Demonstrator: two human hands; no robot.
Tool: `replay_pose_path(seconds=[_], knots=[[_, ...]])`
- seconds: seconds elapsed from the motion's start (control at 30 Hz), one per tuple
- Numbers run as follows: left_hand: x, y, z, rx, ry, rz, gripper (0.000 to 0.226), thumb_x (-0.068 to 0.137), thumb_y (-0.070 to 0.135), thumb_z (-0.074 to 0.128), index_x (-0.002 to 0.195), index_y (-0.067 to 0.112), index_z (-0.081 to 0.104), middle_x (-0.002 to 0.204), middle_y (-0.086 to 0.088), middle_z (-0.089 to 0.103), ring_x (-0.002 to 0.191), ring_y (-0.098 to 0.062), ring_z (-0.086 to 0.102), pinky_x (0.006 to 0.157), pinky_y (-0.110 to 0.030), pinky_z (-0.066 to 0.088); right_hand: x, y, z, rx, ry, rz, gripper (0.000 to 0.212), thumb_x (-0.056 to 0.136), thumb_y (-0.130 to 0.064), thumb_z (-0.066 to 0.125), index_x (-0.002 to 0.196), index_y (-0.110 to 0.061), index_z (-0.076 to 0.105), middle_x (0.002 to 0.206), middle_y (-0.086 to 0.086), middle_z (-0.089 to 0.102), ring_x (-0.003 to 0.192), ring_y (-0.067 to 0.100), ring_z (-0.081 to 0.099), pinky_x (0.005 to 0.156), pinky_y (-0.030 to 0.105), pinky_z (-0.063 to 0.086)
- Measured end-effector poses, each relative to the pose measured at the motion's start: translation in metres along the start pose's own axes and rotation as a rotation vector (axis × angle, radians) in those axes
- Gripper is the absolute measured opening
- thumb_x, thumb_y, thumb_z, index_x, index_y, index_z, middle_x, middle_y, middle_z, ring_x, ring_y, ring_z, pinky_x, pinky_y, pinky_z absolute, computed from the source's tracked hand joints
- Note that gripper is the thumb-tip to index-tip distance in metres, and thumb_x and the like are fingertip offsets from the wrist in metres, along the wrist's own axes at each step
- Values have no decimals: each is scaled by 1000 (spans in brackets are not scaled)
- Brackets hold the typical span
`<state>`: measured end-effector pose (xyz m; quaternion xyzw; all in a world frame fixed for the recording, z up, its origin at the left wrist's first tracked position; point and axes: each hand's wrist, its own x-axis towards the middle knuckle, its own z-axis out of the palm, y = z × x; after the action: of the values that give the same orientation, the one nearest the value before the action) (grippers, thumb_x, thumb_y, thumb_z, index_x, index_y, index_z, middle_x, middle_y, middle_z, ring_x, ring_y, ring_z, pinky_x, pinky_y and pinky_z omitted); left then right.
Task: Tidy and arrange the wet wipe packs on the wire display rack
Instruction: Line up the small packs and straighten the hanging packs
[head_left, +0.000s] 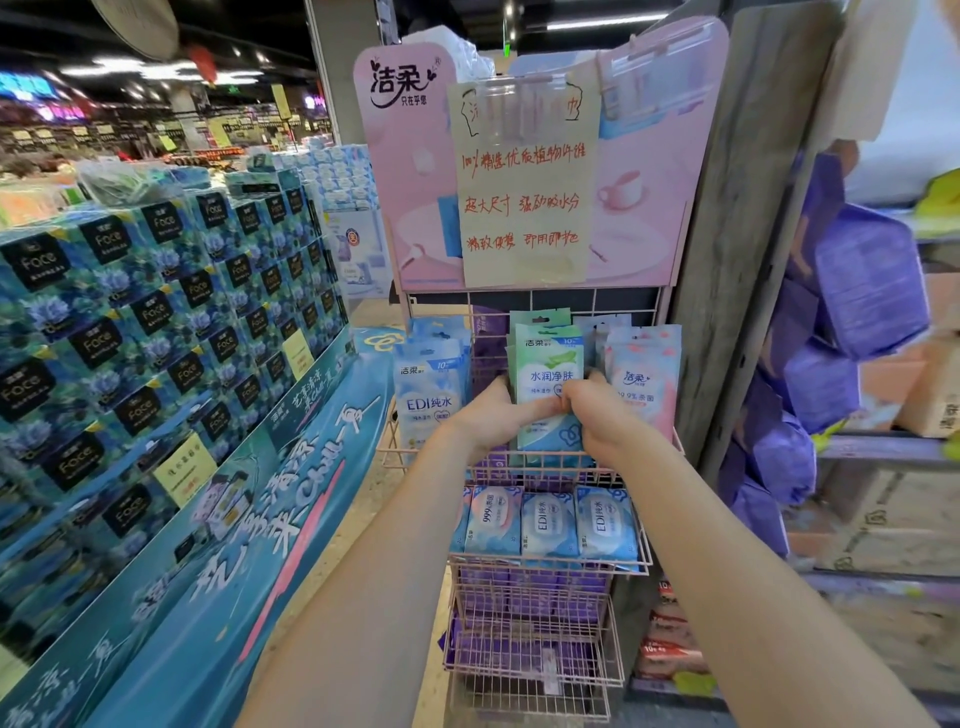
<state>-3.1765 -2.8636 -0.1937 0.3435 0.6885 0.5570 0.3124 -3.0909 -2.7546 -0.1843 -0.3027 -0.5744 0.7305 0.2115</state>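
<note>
A pink wire display rack (524, 460) stands in front of me with several basket tiers. In its top basket a stack of green wet wipe packs (549, 364) stands upright in the middle. My left hand (493, 415) grips the stack's left edge and my right hand (602, 415) grips its right edge, thumbs across the front. Blue wipe packs (428, 387) stand to the left and pink wipe packs (644, 376) to the right in the same basket. The tier below holds flat blue wipe packs (550, 522) side by side. Purple packs (519, 603) fill the lower baskets.
A pink header board with a handwritten paper sign (524, 182) tops the rack. A large stacked display of blue tissue boxes (156, 332) runs along the left. On the right, a grey post (748, 223) and shelves with purple bags (862, 280) stand close to the rack.
</note>
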Motion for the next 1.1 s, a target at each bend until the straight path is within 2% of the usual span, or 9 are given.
replay_pose_path(seconds=[0.13, 0.27, 0.4, 0.5, 0.57, 0.73, 0.8, 1.0, 1.1], knots=[[0, -4, -2, 7, 39, 11, 42, 88, 29, 83, 125, 27, 64, 123, 1, 75, 108, -12, 74, 87, -28, 62, 0, 2, 1, -8, 19, -23, 46, 90, 10, 40, 132, -8, 44, 103, 13, 67, 88, 28, 70, 77, 46, 61], [2, -6, -1, 66, 90, 19, 65, 78, 42, 90, 132, 22, 60, 124, 4, 74, 108, -10, 73, 98, -37, 59, -5, 1, -1, -34, 8, -46, 43, 91, 10, 38, 126, -13, 49, 98, 8, 68, 84, 23, 69, 67, 36, 59], [-5, 3, 4, 217, 157, 67, 47, 83, 40, 86, 121, 30, 59, 116, 12, 71, 104, -2, 67, 87, -19, 55, -2, 2, -3, -65, 11, -39, 45, 88, 11, 37, 125, -6, 56, 104, 13, 70, 88, 23, 68, 74, 37, 59], [-13, 9, 5, 308, 222, 108, 73, 76, 53, 87, 136, 30, 53, 124, 13, 68, 111, -7, 65, 97, -30, 53, -4, 2, -3, -91, 8, -70, 53, 84, 13, 37, 129, -8, 56, 113, 13, 71, 101, 28, 69, 88, 46, 59], [-19, 12, 5, 327, 259, 133, 75, 76, 48, 88, 138, 34, 51, 115, 23, 64, 100, 5, 60, 86, -20, 48, -7, 1, -3, -65, -13, -95, 61, 78, 16, 35, 128, -11, 56, 116, 13, 71, 108, 31, 68, 97, 52, 56], [-28, 8, 7, 318, 336, 201, 75, 78, 39, 89, 140, 42, 49, 108, 32, 63, 93, 24, 53, 88, -17, 50, -15, -3, -3, -4, -82, -151, 70, 71, 24, 30, 129, -7, 55, 117, 13, 70, 108, 28, 67, 96, 48, 55], [-29, 6, 7, 299, 367, 220, 76, 79, 37, 89, 142, 43, 47, 109, 35, 62, 96, 26, 53, 84, -5, 46, -16, -4, -4, 29, -94, -191, 69, 74, 26, 28, 127, -9, 54, 114, 9, 70, 105, 23, 67, 93, 43, 56], [-19, 1, 4, 283, 211, 135, 84, 86, 7, 83, 149, 24, 31, 121, 11, 65, 101, 7, 66, 83, -8, 54, -10, 1, 7, -128, -81, -173, 61, 67, 12, 43, 122, -15, 50, 109, 6, 67, 107, 21, 64, 77, 33, 52], [-17, 1, 4, 313, 118, 70, 102, 85, -1, 79, 157, 20, 10, 127, 1, 58, 98, -3, 63, 77, -12, 55, -7, 8, 5, -255, -64, -157, 65, 62, 1, 48, 125, -16, 46, 111, 8, 66, 112, 27, 64, 85, 42, 56]])
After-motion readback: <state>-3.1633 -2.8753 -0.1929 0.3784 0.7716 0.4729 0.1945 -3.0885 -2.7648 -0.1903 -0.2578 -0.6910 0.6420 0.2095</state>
